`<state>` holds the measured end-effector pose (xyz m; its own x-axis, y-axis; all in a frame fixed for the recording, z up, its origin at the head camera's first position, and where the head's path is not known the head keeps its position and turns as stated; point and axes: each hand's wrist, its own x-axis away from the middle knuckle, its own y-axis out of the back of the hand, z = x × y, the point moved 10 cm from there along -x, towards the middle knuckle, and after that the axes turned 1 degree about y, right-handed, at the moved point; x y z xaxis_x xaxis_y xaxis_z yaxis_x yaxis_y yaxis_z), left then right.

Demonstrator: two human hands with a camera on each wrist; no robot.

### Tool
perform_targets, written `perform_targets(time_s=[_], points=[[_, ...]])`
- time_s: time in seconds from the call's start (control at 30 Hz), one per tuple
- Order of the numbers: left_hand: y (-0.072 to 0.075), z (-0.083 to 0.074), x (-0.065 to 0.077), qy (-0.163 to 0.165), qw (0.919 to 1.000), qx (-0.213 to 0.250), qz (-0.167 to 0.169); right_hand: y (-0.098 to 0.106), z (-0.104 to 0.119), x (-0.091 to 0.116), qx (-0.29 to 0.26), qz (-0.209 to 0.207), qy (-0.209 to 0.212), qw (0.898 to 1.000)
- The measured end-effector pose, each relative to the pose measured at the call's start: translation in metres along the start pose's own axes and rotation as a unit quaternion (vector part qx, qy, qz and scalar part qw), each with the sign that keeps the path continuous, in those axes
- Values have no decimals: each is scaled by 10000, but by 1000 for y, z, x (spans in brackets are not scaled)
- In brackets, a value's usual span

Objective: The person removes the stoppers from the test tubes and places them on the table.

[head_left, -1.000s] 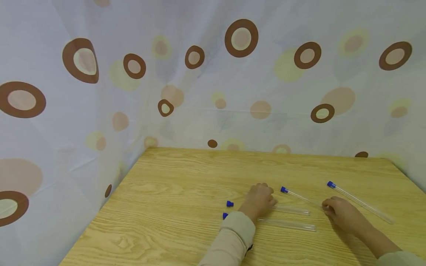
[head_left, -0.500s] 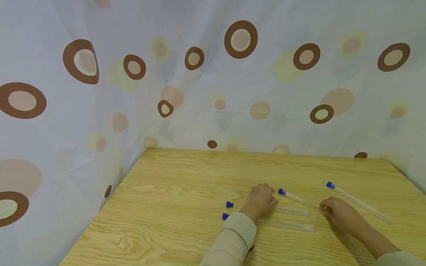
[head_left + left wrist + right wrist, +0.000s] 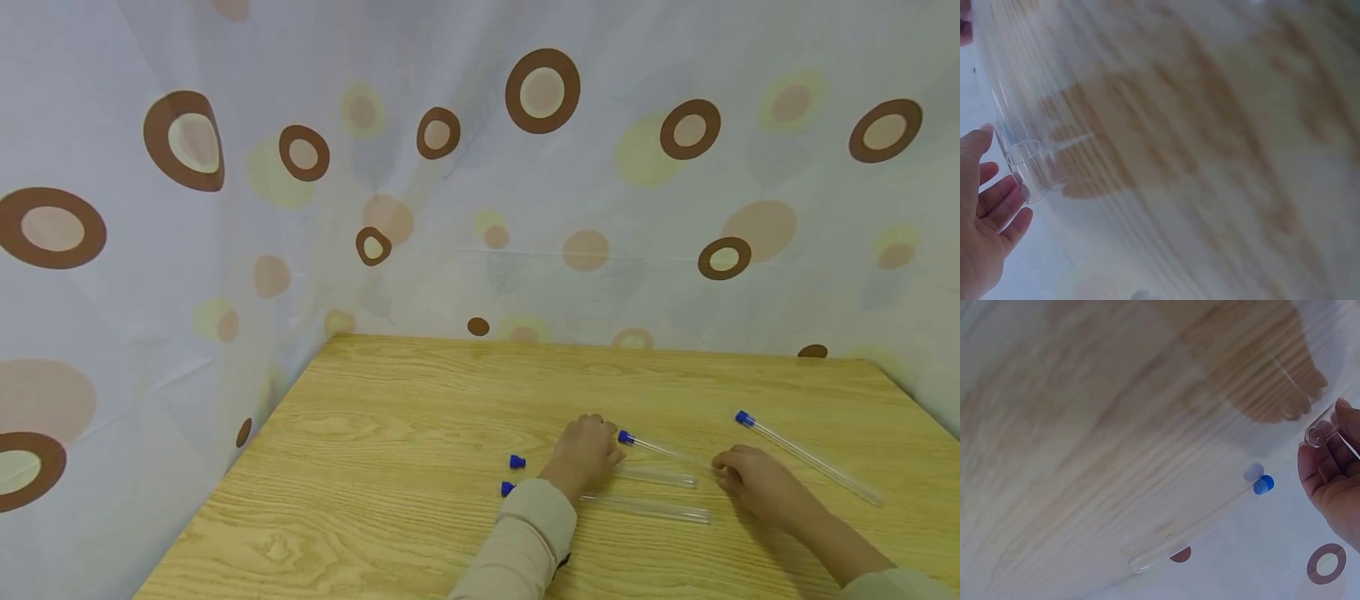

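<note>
In the head view my left hand (image 3: 587, 450) is over the near end of a clear test tube (image 3: 660, 476) on the table. The left wrist view shows the thumb and fingers about a clear tube end (image 3: 1024, 152). My right hand (image 3: 761, 483) pinches the far end of a thin clear test tube (image 3: 667, 451) whose blue cap (image 3: 625, 437) points toward the left hand. In the right wrist view its rounded end (image 3: 1320, 434) sits between thumb and fingers. A loose blue cap (image 3: 517, 462) lies left of the left hand.
Another test tube (image 3: 648, 507) lies in front, partly behind the left forearm, near a second blue cap (image 3: 507, 489). A capped test tube (image 3: 813, 460) lies slanted at the right. The wooden table (image 3: 337, 467) ends at a patterned curtain (image 3: 600, 192).
My right hand has slid left, carrying the capped tube so its blue cap is closer to the left hand. The left hand has stayed almost still.
</note>
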<state>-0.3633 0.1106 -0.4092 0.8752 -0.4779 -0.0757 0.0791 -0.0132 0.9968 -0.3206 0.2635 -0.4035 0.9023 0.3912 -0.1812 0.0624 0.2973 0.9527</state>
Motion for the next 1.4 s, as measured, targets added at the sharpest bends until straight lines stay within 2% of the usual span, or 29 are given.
perform_targets(time_s=[0.23,0.57,0.83,1.1,1.4], points=[[1,1,1,-33,9999,4,-119,0,6,-1,-146,41,40,9999],[0,4,1,52,9999,107,33,2,10,-3,-303,127,52,9994],[-1,7,2,123,9998,120,56,3,17,-5,-192,-24,388,9991],[2,7,2,97,9998,155,13,8,22,-7,-80,-115,383,9992],[6,8,1,223,9992,-306,111,17,30,-6,16,-504,547,9972]])
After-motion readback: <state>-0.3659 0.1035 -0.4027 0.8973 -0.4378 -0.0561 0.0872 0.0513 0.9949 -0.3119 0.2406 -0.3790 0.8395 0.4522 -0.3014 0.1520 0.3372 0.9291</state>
